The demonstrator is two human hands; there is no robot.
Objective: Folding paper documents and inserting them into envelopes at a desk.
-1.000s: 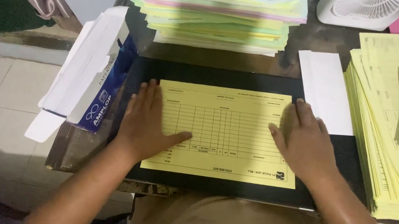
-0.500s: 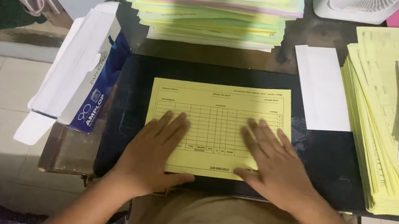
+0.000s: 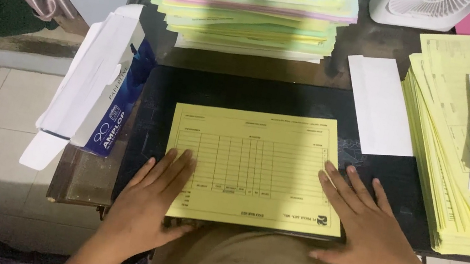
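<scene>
Hands — left (image 3: 149, 207), right (image 3: 368, 227) — flat, empty, now farther apart at yellow form (image 3: 255, 164) edges.

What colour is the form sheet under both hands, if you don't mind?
Pale yellow form sheet with a printed grid; the head view shows it.

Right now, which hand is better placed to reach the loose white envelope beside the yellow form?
Probably the right hand. It lies at the yellow form's right edge, just below the white envelope on the black pad. The left hand rests on the form's lower left corner, farther away.
</scene>
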